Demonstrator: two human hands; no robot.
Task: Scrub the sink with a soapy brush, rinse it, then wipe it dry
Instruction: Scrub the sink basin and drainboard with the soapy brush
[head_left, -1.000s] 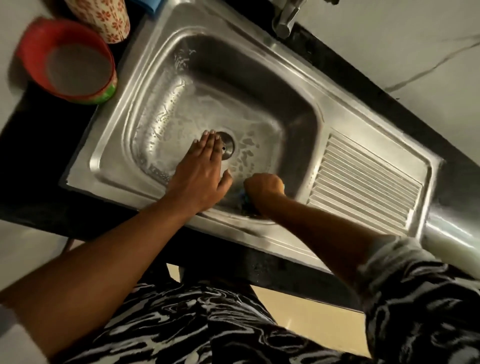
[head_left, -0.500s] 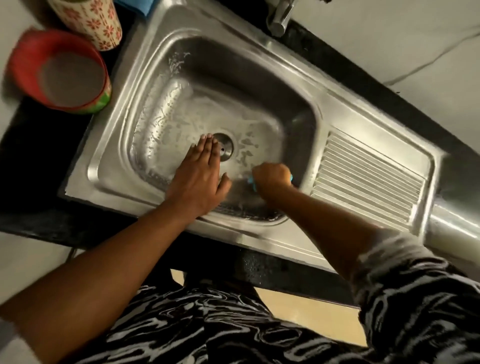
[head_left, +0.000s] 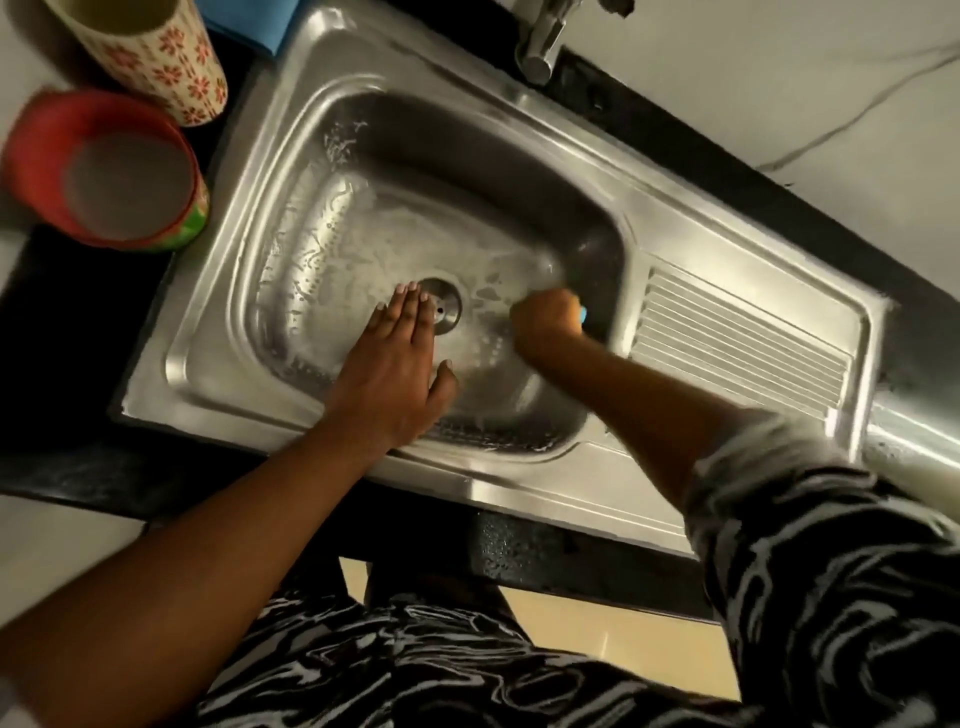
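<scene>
Black countertop (head_left: 67, 338) carried a steel sink (head_left: 519, 493) sunk into it, red tub (head_left: 104, 171) stood by the sink's left end, floral cup (head_left: 156, 57) just behind the tub, possibly a blue cloth (head_left: 244, 26) beyond.

the right hand (head_left: 545, 325) with the brush (head_left: 583, 314) now scrubs farther from the near wall, right of the drain (head_left: 447, 307).

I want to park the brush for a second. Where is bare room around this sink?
Bare: the ribbed drainboard right of the basin, and the black counter nearer than the red bowl. Crowded: the far-left corner, with floral cup and blue cloth. The left hand and right hand occupy the basin.
</scene>
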